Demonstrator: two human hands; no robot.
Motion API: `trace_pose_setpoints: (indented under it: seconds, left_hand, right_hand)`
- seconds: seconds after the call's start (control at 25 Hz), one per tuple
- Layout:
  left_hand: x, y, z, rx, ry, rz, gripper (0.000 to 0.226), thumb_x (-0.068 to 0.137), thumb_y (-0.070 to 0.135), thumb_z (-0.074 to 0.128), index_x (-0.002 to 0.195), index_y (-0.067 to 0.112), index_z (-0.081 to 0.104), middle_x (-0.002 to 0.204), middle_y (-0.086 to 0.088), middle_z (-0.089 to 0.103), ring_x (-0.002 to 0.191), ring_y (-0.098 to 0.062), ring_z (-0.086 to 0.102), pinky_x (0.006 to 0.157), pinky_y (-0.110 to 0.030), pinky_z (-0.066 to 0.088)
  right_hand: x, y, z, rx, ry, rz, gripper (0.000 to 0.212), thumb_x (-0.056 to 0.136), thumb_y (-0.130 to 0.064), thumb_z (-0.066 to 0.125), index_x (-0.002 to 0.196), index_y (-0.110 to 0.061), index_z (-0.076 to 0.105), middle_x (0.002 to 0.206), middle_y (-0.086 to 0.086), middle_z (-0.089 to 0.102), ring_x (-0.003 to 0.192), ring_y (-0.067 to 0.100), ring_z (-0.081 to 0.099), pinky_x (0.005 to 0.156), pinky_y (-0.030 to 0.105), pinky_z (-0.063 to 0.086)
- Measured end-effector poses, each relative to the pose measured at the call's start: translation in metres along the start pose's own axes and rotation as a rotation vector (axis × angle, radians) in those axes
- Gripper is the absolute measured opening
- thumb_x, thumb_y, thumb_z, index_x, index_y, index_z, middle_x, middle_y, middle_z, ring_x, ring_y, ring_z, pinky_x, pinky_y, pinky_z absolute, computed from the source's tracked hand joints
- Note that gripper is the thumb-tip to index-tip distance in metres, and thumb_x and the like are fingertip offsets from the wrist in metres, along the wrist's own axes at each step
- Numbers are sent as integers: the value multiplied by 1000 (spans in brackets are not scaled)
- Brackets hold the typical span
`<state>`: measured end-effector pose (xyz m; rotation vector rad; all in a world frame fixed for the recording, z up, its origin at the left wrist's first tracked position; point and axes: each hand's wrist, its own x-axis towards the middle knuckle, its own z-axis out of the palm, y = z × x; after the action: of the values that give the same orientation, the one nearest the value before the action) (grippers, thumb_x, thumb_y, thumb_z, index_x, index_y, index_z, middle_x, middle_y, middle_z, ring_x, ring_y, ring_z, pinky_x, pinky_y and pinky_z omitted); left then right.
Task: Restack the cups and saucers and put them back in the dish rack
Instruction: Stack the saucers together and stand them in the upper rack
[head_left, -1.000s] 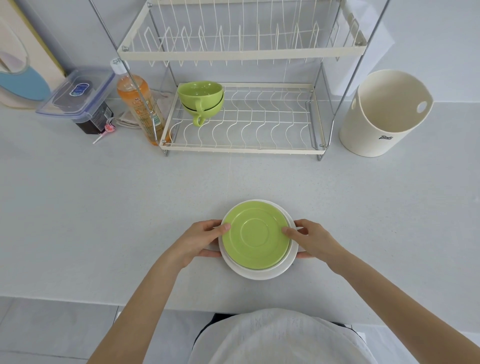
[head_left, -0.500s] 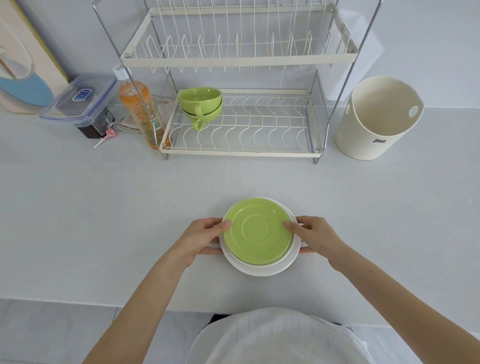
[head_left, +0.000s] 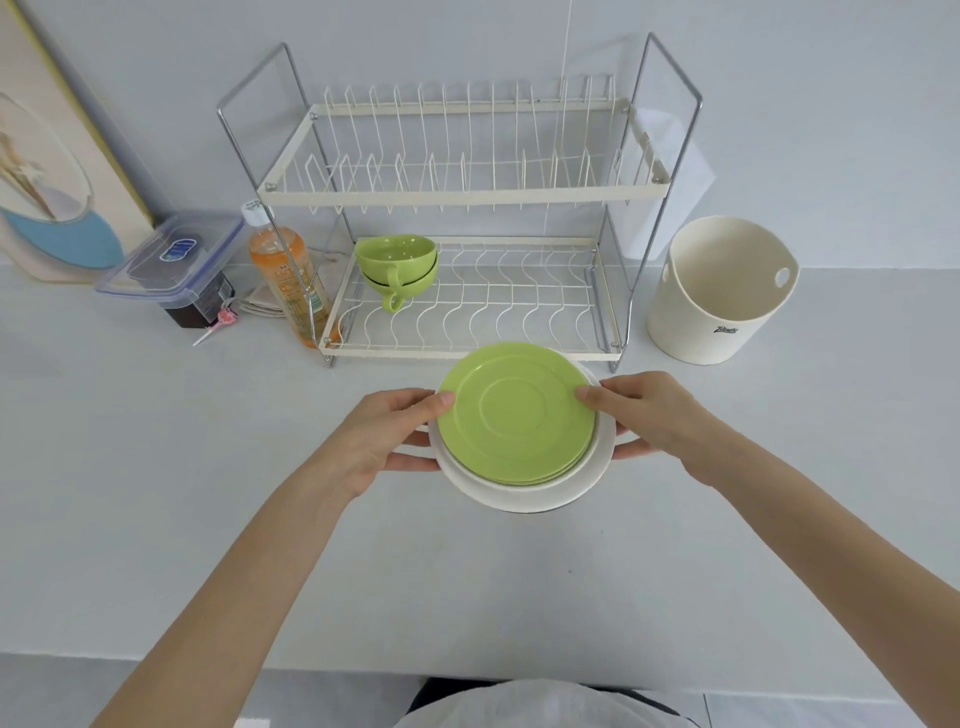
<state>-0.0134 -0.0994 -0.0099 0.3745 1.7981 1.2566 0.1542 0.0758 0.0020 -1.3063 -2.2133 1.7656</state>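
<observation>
**Stack of saucers held in front of the dish rack**

Both hands grasp one stack of saucers just in front of the dish rack (head_left: 467, 197), level with the front rail of its lower tier. The stack consists of green saucers (head_left: 514, 410) lying on a larger white saucer (head_left: 540, 493); the exact number of green pieces cannot be told, though at least two edges show. The left hand (head_left: 384, 436) holds the stack's left side, thumb laid on the green rim and fingers curled beneath the white one. The right hand (head_left: 649, 415) grips the opposite side in the same manner. The stack tilts slightly, its far edge overlapping the rack's front rail in the view. Two green cups (head_left: 397, 265), nested with handles facing forward, sit at the left end of the rack's lower tier; the upper tier holds nothing. Left of the rack stand an orange bottle (head_left: 285, 275), touching its frame, and a lidded plastic container (head_left: 174, 265). Right of the rack stands a cream bucket (head_left: 722, 291) on the white counter (head_left: 156, 467).
</observation>
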Motion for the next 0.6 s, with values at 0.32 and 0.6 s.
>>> trace_pose_setpoints:
  seconds: [0.32,0.6]
  left_hand:
    - [-9,87,-13,-14,-23,125,13,86,29,58,84,18,65,63,10,70,51,-3,67,48,-20,56]
    - [0,156,-22,-9,-11,199,13,86,27,58,84,15,63,50,9,69,46,-5,66,45,-22,56]
  right_hand:
    - [-12,-82,-43,6,3,-153,30,87,-29,58,99,-3,68,85,6,68,70,15,63,55,19,59]
    - [-4,-139,-70,-8,42,-242,30,86,-30,59,95,-3,69,79,3,69,55,7,65,52,19,58]
